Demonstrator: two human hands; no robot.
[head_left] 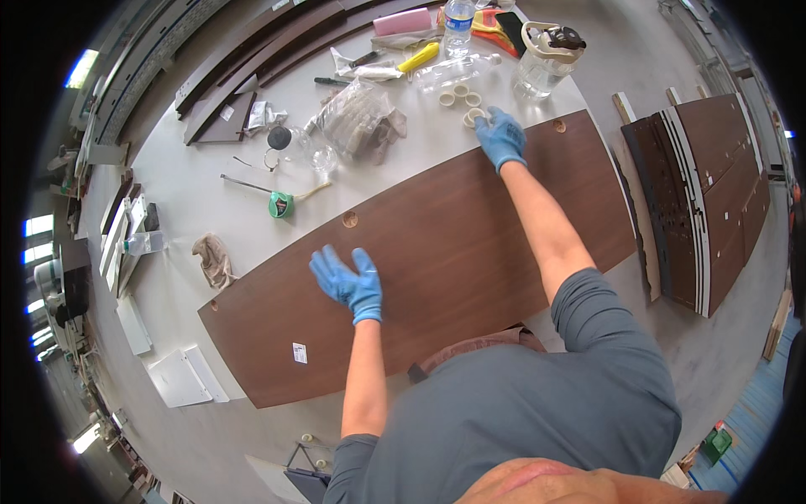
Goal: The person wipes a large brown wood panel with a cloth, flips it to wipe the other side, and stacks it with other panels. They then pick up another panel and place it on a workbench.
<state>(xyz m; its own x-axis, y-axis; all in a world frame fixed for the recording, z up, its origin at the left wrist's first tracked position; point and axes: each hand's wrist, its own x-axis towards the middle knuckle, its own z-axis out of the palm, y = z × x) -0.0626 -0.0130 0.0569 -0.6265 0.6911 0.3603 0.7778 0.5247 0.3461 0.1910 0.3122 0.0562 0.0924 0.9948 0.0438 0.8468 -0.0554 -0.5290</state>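
Observation:
A long dark brown wooden panel (437, 244) with a curved far edge lies across the table before me. My left hand (348, 284), in a blue glove, is open over its left half, fingers spread and holding nothing. Farther right, my right hand (502, 139), also gloved in blue, reaches past the far edge. Its fingertips are closed at the rim of a small cream ring (472, 118), partly covered by the glove. Several like rings (447, 99) lie beside it. Round holes (350, 219) mark the panel, and a white label (300, 353) sits near its left end.
Beyond the panel are a clear jug (546, 63), plastic bottles (457, 25), a bag of gloves (357, 118), a yellow-handled tool (418, 57) and a green tape measure (280, 204). A grey rag (214, 260) lies left. Brown boards (714, 193) are stacked at right.

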